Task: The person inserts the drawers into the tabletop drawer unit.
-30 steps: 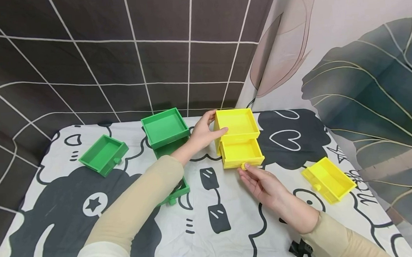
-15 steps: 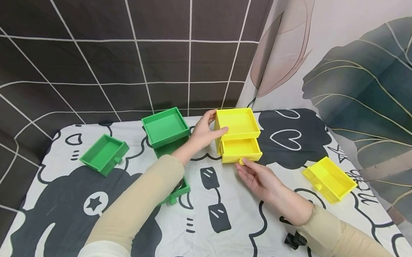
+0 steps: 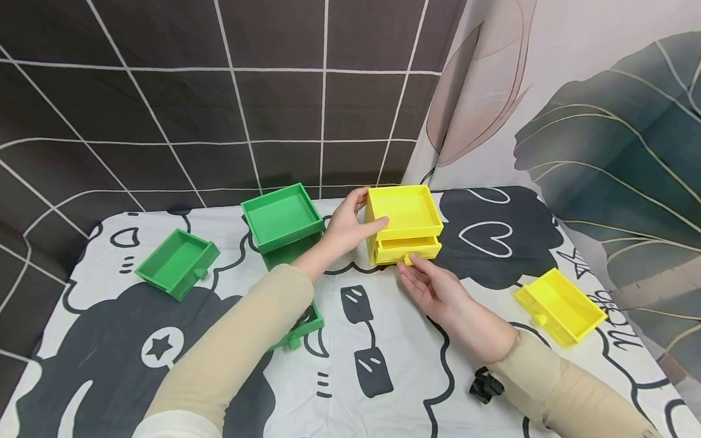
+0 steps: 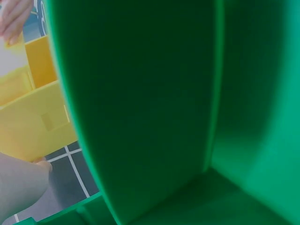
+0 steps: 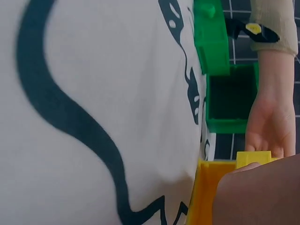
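Yellow plastic mini drawer cabinet [image 3: 409, 210] is what I'm on: back of the patterned cloth [image 3: 339, 424], right of the green mini drawer cabinet [image 3: 281, 216]. The slotted yellow drawer [image 3: 389, 255] sits most of the way in, front sticking out a bit.

Step in hand, I'd judge: seating that drawer. L hand [image 3: 349, 226] has the cabinet's left side, thumb at the top rim, fingers round behind; R hand [image 3: 442, 294] pinches the drawer's knob [image 3: 408, 260], other fingers loosely bent. Next move, IMO, calls for a straight push via the knob w/ L hand bracing; crooked could jam it. Then prob. the loose yellow drawer [image 3: 563, 305], well apart on the right.

Qty: yellow cabinet x1, yellow drawers x2 (1 slotted, 1 loose). Green cabinet x1, green drawers x2 that I can make out: loose green drawer [image 3: 175, 263] at far left, plus a second green drawer [image 5: 212, 42], partly hidden by the L sleeve [image 3: 237, 333] in head cam; can't tell if it's in its cabinet. Hands x2.
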Tool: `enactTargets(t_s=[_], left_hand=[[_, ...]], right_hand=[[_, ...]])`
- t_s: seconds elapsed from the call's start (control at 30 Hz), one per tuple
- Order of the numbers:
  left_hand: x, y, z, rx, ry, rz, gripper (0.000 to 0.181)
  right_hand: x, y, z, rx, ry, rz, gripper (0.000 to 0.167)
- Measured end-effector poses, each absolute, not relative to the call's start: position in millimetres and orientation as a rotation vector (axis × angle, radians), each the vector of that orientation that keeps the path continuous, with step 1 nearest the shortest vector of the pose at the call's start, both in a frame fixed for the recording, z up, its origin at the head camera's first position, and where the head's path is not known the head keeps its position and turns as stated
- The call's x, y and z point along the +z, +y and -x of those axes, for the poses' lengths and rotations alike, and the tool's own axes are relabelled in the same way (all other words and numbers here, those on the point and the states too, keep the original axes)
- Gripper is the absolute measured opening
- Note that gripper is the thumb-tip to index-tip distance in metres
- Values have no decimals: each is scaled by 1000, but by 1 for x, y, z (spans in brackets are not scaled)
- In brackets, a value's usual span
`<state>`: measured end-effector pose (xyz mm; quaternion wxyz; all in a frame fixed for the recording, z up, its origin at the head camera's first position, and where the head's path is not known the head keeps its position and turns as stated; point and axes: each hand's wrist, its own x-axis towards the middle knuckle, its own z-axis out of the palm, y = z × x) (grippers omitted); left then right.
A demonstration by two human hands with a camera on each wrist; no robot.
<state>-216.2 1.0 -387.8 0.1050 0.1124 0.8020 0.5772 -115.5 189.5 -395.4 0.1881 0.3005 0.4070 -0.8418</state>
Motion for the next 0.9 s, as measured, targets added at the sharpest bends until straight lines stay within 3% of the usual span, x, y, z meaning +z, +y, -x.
enactTargets(t_s=[0.37, 0.9], left_hand=[[-388, 1, 218, 1678, 2360, -339, 80], [-388, 1, 218, 1680, 2357, -329, 81]], right_hand=[[-398, 183, 138, -2399, 1126, -945, 10], [-407, 196, 127, -2419, 1061, -861, 19]])
